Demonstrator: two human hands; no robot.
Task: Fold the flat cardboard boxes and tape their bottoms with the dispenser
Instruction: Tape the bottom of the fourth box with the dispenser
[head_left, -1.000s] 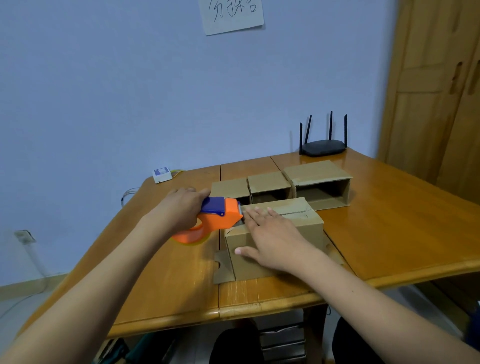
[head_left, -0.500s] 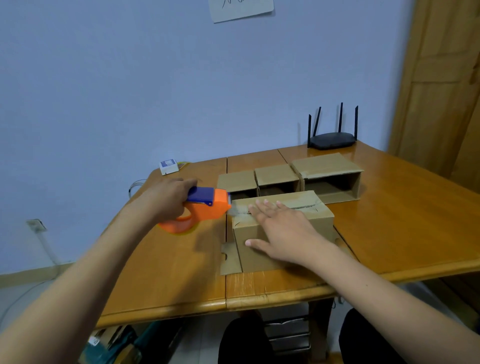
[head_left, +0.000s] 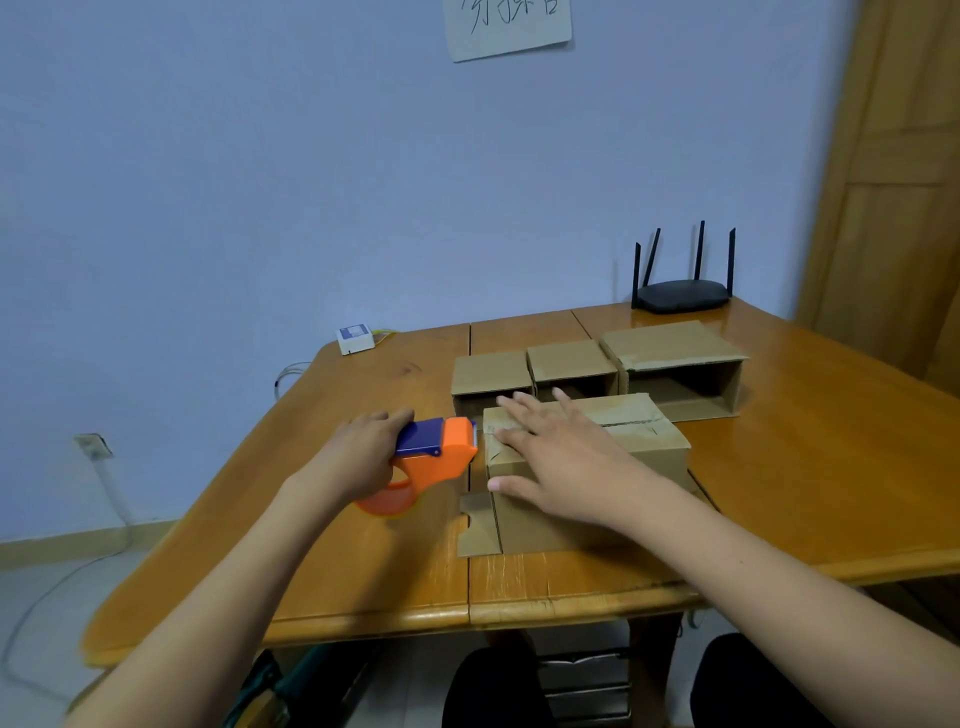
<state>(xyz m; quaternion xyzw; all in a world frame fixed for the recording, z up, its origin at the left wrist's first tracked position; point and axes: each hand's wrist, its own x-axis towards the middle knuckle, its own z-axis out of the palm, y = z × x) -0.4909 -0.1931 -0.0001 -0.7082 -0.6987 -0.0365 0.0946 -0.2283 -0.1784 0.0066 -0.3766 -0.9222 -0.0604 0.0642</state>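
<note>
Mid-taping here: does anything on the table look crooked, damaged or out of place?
Only slightly: a loose flap sticks out flat at the near left corner of the box under the right hand. The left hand holds the tape dispenser beside it.

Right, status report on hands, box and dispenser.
Left hand grips tape dispenser at box's left end. Right hand flat on box. Three folded boxes behind; nothing in the way.

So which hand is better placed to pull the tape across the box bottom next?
Left. The left hand already grips the tape dispenser at the near box's left edge, while the right hand lies flat on top, holding the flaps down.
</note>
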